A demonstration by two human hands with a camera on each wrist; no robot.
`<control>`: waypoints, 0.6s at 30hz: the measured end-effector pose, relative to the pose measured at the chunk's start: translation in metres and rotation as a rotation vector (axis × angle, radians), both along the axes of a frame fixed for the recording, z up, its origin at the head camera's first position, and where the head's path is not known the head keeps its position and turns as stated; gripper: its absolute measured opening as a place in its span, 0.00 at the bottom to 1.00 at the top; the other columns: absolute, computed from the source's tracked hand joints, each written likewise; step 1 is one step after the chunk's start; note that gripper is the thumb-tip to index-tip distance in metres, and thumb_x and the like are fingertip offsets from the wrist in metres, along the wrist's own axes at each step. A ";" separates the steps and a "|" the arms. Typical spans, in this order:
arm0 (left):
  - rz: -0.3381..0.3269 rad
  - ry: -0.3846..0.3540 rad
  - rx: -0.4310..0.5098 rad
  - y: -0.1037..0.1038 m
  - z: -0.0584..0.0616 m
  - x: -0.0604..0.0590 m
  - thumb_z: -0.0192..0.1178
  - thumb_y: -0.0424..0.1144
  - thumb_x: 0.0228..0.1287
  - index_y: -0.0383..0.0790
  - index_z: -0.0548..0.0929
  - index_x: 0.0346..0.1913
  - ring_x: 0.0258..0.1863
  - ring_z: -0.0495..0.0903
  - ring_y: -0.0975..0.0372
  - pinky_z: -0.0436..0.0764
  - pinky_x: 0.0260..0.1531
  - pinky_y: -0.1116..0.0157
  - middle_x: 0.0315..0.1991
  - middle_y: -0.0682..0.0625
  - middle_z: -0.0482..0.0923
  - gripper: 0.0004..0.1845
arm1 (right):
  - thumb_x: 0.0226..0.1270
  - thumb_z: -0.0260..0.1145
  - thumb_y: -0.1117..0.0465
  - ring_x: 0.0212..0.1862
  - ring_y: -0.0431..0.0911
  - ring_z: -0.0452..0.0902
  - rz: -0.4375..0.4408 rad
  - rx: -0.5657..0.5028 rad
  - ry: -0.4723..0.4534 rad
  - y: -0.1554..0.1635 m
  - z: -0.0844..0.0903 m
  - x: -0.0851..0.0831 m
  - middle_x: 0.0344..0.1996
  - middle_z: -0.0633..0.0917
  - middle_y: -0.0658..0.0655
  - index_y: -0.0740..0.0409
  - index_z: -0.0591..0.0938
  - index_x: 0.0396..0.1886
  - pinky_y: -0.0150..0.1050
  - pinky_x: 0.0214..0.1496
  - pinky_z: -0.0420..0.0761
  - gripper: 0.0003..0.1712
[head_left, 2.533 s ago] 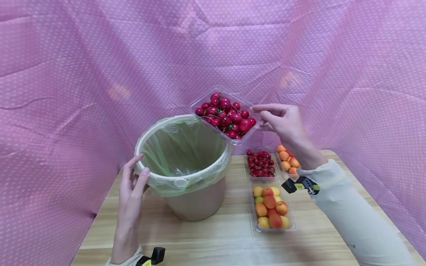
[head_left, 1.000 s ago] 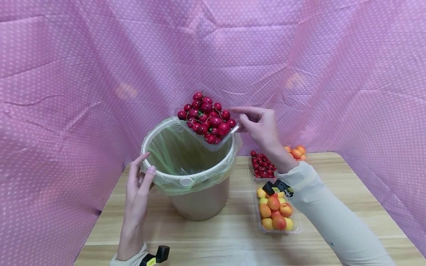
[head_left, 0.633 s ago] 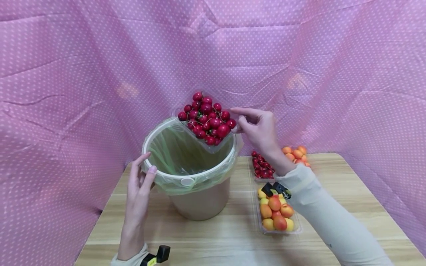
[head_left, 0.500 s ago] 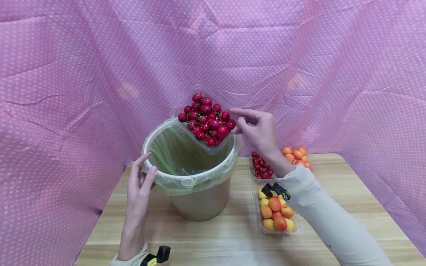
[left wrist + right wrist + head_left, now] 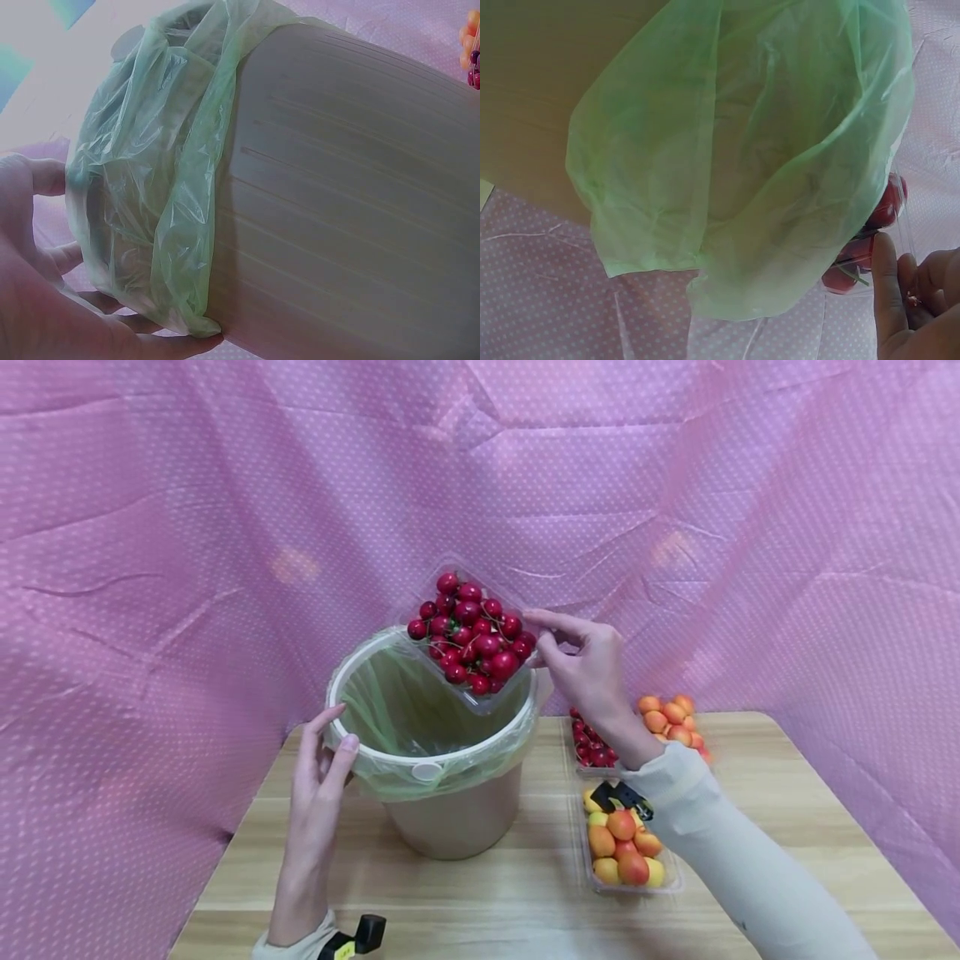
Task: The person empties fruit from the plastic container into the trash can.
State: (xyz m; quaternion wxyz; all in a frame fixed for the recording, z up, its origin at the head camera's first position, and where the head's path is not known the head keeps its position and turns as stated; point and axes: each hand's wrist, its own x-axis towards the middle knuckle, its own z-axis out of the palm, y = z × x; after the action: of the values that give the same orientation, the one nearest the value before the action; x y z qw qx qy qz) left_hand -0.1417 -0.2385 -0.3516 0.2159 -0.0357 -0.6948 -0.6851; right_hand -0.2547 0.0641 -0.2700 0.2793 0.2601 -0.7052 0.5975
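Observation:
My right hand [image 5: 588, 668] pinches the corner of a clear plastic box [image 5: 491, 703] full of red cherries [image 5: 467, 612], tilted above the back right of the bin's mouth. Only a few cherries show past the bag in the right wrist view. My left hand [image 5: 318, 785] grips the white rim of the beige trash bin [image 5: 457, 818] at its left side, thumb and fingers about the edge. A pale green bin liner [image 5: 187, 217] is folded over the rim. Inside the bin I see only the liner; its bottom is partly hidden.
Right of the bin stand a clear box of yellow-red apricots [image 5: 622, 847], a second lot of cherries [image 5: 592, 752] partly hidden by my right arm, and orange apricots [image 5: 675, 718] behind. A pink dotted curtain [image 5: 480, 477] surrounds the wooden table [image 5: 465, 910].
Over the earlier frames, my right hand has carried the cherry box left, further over the bin. In the last half second it has barely moved. My left hand keeps its place on the rim.

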 end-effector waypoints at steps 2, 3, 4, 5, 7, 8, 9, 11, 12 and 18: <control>-0.003 -0.002 -0.005 0.001 0.000 0.000 0.54 0.37 0.79 0.44 0.67 0.75 0.60 0.70 0.46 0.78 0.51 0.68 0.70 0.43 0.64 0.25 | 0.66 0.59 0.79 0.24 0.43 0.85 -0.004 -0.007 0.013 0.001 -0.002 0.001 0.46 0.90 0.60 0.66 0.90 0.47 0.35 0.28 0.85 0.17; -0.002 -0.003 -0.008 0.001 0.000 0.000 0.54 0.37 0.79 0.45 0.68 0.75 0.60 0.70 0.46 0.78 0.51 0.68 0.70 0.43 0.64 0.25 | 0.66 0.59 0.79 0.25 0.43 0.85 -0.011 -0.003 0.018 0.001 -0.002 0.001 0.46 0.90 0.60 0.66 0.90 0.47 0.35 0.27 0.85 0.17; 0.000 -0.001 -0.009 0.001 0.000 -0.001 0.54 0.37 0.79 0.45 0.68 0.74 0.60 0.70 0.46 0.78 0.51 0.68 0.70 0.43 0.64 0.25 | 0.66 0.59 0.79 0.25 0.43 0.85 -0.015 0.002 0.022 0.001 -0.003 0.001 0.46 0.90 0.59 0.66 0.90 0.47 0.35 0.27 0.85 0.17; 0.002 0.000 -0.010 0.001 0.000 0.000 0.54 0.37 0.79 0.45 0.68 0.74 0.60 0.70 0.46 0.78 0.51 0.68 0.69 0.43 0.64 0.24 | 0.66 0.59 0.78 0.25 0.43 0.85 -0.022 0.008 0.025 0.001 -0.003 0.002 0.46 0.90 0.59 0.65 0.90 0.47 0.35 0.27 0.85 0.17; 0.005 0.001 -0.012 0.001 0.000 0.000 0.54 0.37 0.79 0.45 0.68 0.74 0.60 0.70 0.46 0.78 0.51 0.68 0.70 0.43 0.64 0.24 | 0.67 0.60 0.78 0.26 0.43 0.85 -0.030 0.020 0.027 0.000 -0.003 0.003 0.47 0.90 0.58 0.64 0.90 0.47 0.34 0.28 0.85 0.17; 0.007 0.002 -0.012 0.001 0.000 0.000 0.54 0.37 0.79 0.45 0.68 0.74 0.61 0.70 0.46 0.78 0.52 0.68 0.70 0.44 0.64 0.24 | 0.67 0.60 0.78 0.26 0.43 0.85 -0.033 0.025 0.027 0.000 -0.003 0.003 0.48 0.90 0.57 0.64 0.90 0.47 0.34 0.28 0.85 0.17; 0.007 0.003 -0.013 0.001 0.000 0.000 0.54 0.37 0.79 0.45 0.68 0.74 0.61 0.70 0.46 0.78 0.52 0.68 0.70 0.44 0.64 0.24 | 0.67 0.60 0.78 0.26 0.44 0.86 -0.034 0.028 0.027 0.000 -0.003 0.003 0.48 0.89 0.57 0.64 0.90 0.48 0.33 0.29 0.85 0.17; 0.008 0.003 -0.016 0.000 0.000 0.000 0.54 0.38 0.79 0.45 0.68 0.75 0.62 0.70 0.46 0.78 0.52 0.69 0.71 0.45 0.64 0.24 | 0.67 0.60 0.78 0.27 0.45 0.86 -0.039 0.032 0.029 -0.001 -0.004 0.004 0.49 0.89 0.56 0.63 0.90 0.48 0.33 0.30 0.85 0.18; 0.007 0.003 -0.016 0.000 0.000 0.000 0.54 0.38 0.79 0.46 0.68 0.75 0.62 0.69 0.46 0.78 0.52 0.69 0.71 0.45 0.64 0.24 | 0.67 0.60 0.78 0.27 0.46 0.86 -0.045 0.036 0.033 -0.001 -0.004 0.005 0.49 0.89 0.56 0.63 0.90 0.48 0.33 0.31 0.85 0.18; 0.006 0.001 -0.015 0.000 0.000 0.001 0.54 0.38 0.80 0.46 0.68 0.75 0.60 0.70 0.46 0.78 0.51 0.68 0.70 0.44 0.64 0.24 | 0.66 0.61 0.76 0.31 0.50 0.87 -0.086 0.066 0.067 -0.002 -0.006 0.005 0.49 0.89 0.56 0.61 0.91 0.47 0.30 0.34 0.85 0.17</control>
State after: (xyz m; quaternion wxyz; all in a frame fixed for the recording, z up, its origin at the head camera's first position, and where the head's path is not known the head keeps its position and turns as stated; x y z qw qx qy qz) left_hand -0.1412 -0.2387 -0.3519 0.2179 -0.0356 -0.7000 -0.6791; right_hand -0.2493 0.0616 -0.2756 0.3194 0.2584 -0.7253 0.5525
